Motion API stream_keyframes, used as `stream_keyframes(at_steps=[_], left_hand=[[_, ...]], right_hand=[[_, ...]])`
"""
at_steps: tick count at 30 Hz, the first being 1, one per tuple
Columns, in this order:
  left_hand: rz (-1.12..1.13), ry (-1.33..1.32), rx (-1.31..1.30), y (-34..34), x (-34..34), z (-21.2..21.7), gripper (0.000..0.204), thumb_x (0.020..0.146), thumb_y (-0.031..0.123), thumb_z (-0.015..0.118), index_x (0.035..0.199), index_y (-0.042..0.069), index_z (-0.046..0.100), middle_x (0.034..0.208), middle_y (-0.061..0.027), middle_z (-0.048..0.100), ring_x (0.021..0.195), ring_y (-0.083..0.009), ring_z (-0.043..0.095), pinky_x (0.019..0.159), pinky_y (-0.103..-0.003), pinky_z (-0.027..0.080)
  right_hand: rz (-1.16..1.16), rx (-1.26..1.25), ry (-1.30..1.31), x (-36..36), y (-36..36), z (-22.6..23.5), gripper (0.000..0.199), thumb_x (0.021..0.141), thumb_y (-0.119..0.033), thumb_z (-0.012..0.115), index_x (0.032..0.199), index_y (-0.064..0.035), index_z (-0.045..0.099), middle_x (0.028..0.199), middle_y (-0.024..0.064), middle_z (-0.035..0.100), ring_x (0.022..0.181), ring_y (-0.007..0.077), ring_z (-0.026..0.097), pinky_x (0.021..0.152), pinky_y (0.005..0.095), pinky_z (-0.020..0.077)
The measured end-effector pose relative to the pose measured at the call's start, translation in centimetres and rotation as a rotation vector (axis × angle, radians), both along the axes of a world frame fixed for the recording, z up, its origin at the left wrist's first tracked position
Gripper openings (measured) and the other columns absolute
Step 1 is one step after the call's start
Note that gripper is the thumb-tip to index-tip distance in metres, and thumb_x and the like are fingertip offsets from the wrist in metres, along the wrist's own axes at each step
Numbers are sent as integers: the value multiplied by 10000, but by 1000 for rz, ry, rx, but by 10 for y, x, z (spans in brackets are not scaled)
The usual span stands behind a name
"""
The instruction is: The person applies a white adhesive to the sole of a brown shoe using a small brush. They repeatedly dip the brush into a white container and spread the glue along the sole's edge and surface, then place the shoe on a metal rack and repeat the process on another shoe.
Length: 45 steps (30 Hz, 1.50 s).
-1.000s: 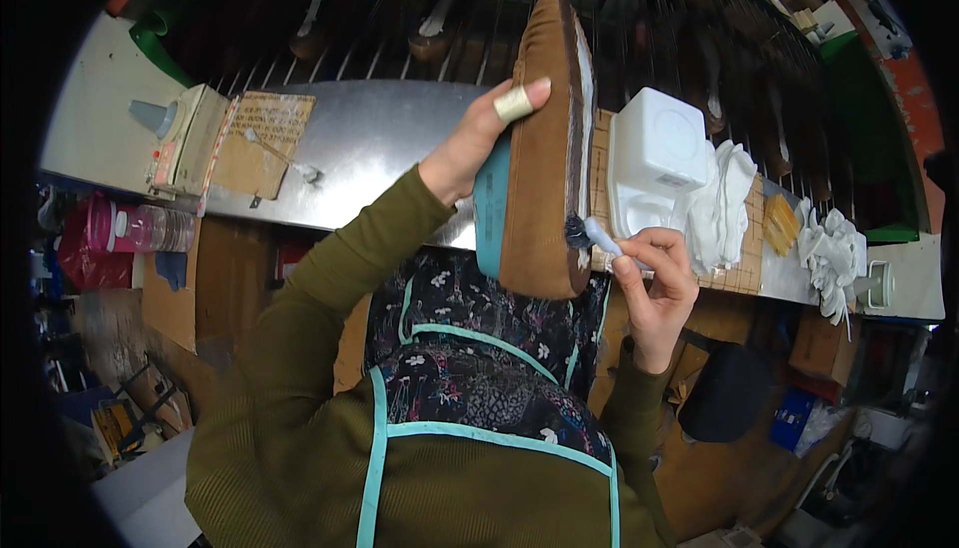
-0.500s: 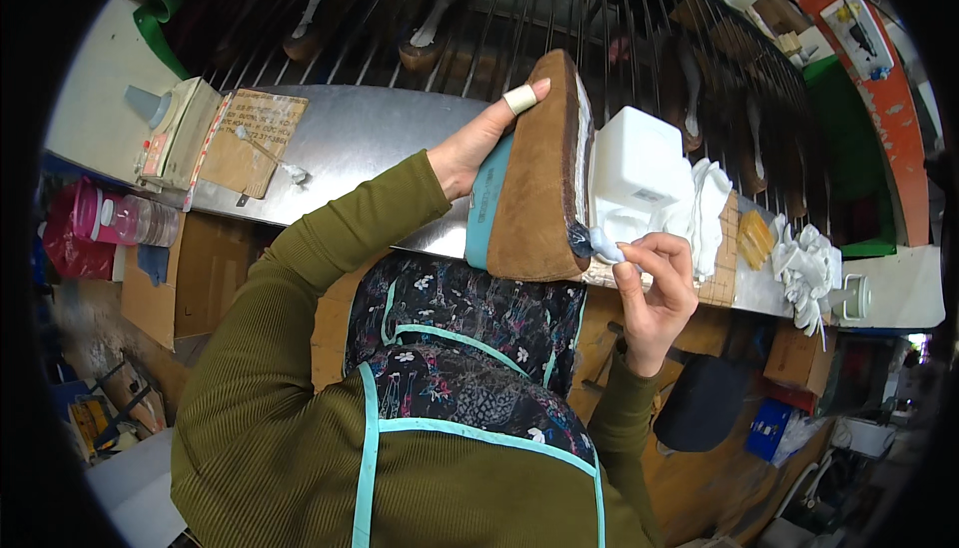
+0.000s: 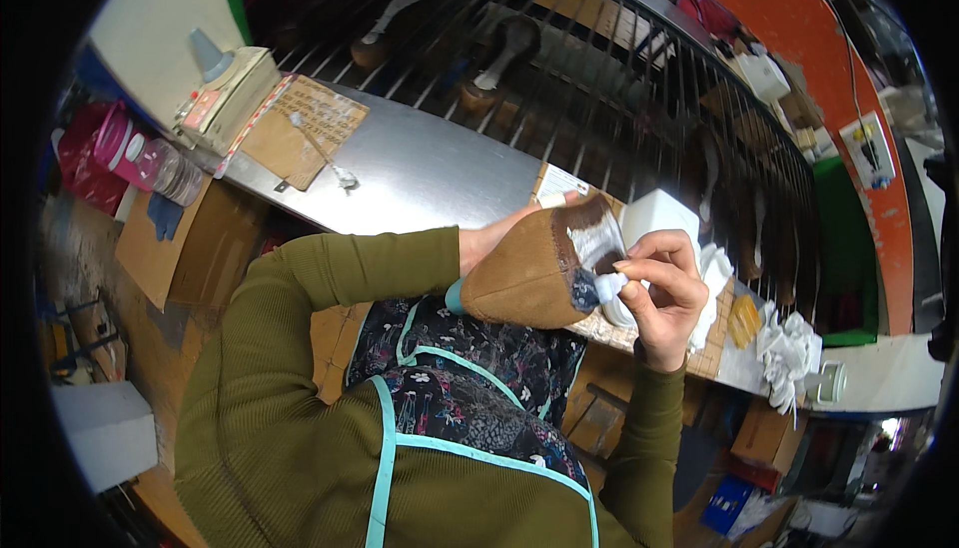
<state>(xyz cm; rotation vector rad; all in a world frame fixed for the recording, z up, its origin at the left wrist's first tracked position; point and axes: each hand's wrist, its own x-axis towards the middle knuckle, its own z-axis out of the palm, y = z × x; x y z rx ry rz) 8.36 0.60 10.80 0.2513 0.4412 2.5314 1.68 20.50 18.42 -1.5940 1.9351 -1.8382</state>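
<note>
A brown suede shoe upper (image 3: 524, 273) on a teal last (image 3: 455, 297) is tilted over the front of the bench, its rounded end toward me. My left hand (image 3: 486, 245) grips it from behind; most fingers are hidden, and one digit wears a pale wrap. White paste coats the dark underside margin. At that margin, my right hand (image 3: 667, 293) pinches a small pale-handled brush (image 3: 606, 288), its dark bluish bristles touching the lower edge. Just behind the right hand stands a white plastic container (image 3: 659, 216).
Cardboard (image 3: 305, 133) with a white-tipped stick lies on the metal bench (image 3: 420, 163) at left. White cloth (image 3: 713, 283), a yellow block (image 3: 743, 321) and white gloves (image 3: 788, 350) are at right. A rack of metal rods (image 3: 599, 88) holding dark shoes runs behind.
The shoe has turned and tipped, bringing its rounded end toward me and its underside margin toward my right hand. The brush stays at its lower edge. The whole view has rotated.
</note>
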Motion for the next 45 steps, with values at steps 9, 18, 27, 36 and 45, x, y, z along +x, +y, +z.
stream_keyframes(at_steps=[9, 18, 27, 36, 45], left_hand=[[-228, 313, -351, 22, 54, -63, 440, 933, 191, 576, 1281, -45, 447, 1125, -211, 585, 1000, -271, 632, 856, -346, 572], [-395, 135, -217, 10, 59, -20, 687, 875, 492, 583, 1324, -7, 441, 1205, -199, 567, 1107, -263, 592, 955, -366, 520], [-328, 109, -302, 17, 40, -20, 731, 845, 538, 584, 1330, 9, 441, 1219, -186, 563, 1114, -255, 588, 962, -364, 514], [13, -31, -343, 12, -15, -42, 776, 816, 583, 585, 1335, 25, 442, 1232, -173, 560, 1121, -247, 583, 968, -363, 509], [336, -169, -382, 1, -100, -80, 821, 786, 629, 585, 1341, 41, 443, 1246, -160, 557, 1129, -239, 579, 975, -361, 503]], right_hand=[[604, 199, -102, -26, -70, 12, 198, 690, -126, 813, 872, -69, 759, 904, 49, 590, 840, 160, 568, 708, 291, 472], [660, 371, -150, -33, -73, 6, 188, 702, -137, 811, 874, -82, 761, 905, 43, 595, 815, 144, 572, 695, 292, 476], [554, 525, -122, -49, -19, 6, 142, 717, -127, 797, 845, -76, 766, 901, 47, 584, 789, 141, 546, 661, 266, 439], [-577, 101, -430, -27, 162, -63, 114, 853, -32, 657, 946, 33, 642, 893, 25, 581, 744, 106, 545, 698, 246, 446], [-1168, 697, 360, 8, 146, -123, 101, 790, -232, 739, 880, -186, 733, 750, -50, 597, 691, 112, 517, 737, 320, 250]])
